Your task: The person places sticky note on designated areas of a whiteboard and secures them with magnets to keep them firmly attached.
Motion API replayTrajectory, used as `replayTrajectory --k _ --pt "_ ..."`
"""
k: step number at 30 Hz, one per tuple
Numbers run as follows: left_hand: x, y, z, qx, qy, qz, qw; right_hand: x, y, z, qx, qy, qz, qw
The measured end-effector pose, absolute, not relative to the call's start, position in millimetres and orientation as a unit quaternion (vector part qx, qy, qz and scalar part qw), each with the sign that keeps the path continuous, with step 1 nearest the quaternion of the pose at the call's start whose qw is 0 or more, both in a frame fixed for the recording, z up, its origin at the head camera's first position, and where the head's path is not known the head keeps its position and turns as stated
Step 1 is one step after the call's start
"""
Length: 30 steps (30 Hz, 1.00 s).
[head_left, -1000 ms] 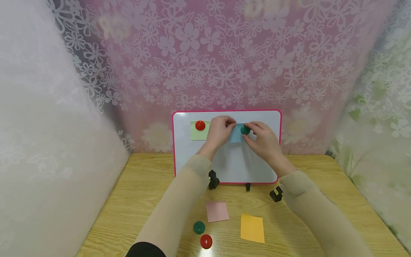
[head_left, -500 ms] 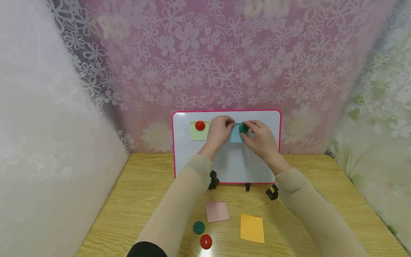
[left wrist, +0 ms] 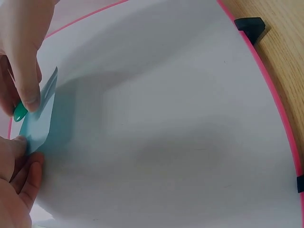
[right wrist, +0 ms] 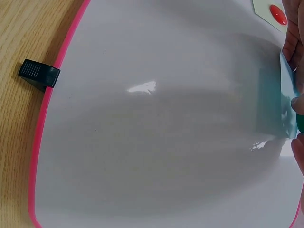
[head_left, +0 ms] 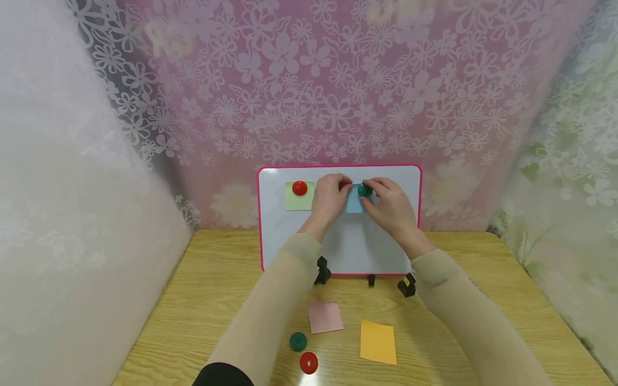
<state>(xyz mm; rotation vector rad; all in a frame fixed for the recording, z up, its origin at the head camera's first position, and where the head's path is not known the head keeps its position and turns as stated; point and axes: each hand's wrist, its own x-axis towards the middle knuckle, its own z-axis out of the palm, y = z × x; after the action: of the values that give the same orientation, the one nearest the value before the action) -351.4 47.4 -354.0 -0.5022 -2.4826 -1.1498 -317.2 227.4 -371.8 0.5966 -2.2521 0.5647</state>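
A blue sticky note (head_left: 354,202) lies against the upper part of a pink-framed whiteboard (head_left: 289,241). My left hand (head_left: 330,199) pinches the note's left edge between thumb and fingers. Between the thumb and fingers of my right hand (head_left: 393,206) is a round green magnet (head_left: 364,190), over the note's upper right part. In the left wrist view the note's lower edge (left wrist: 53,95) stands out from the board, and the magnet (left wrist: 20,112) shows beside the right thumb. To the left, a red magnet (head_left: 300,188) sits on a green sticky note (head_left: 296,202), partly behind my left hand.
On the wooden table (head_left: 217,284) lie a pink sticky note (head_left: 325,317), an orange sticky note (head_left: 378,343), a second green magnet (head_left: 298,341) and a second red magnet (head_left: 309,363). Black feet (head_left: 371,280) support the whiteboard's lower edge. A floral curtain (head_left: 309,107) hangs behind.
My right hand has moved slightly left and up with the green magnet, closer to the note's top edge. My left hand has kept its pinch on the blue note.
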Motion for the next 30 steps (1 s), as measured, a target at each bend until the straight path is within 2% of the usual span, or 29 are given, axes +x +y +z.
replayTrajectory --k 7,15,30 --pt "-350.1 49.9 -356.4 -0.175 -0.882 -0.402 0.173 -318.9 225.7 -373.6 0.226 -0.881 0.212 0.359" --pt "-349.0 54.6 -354.9 -0.167 -0.888 -0.385 0.19 -320.5 223.2 -371.3 0.223 -0.879 0.214 0.363" --pt "-348.2 55.3 -353.9 -0.152 -0.884 -0.405 0.176 -324.4 220.8 -373.1 0.207 -0.887 0.212 0.355"
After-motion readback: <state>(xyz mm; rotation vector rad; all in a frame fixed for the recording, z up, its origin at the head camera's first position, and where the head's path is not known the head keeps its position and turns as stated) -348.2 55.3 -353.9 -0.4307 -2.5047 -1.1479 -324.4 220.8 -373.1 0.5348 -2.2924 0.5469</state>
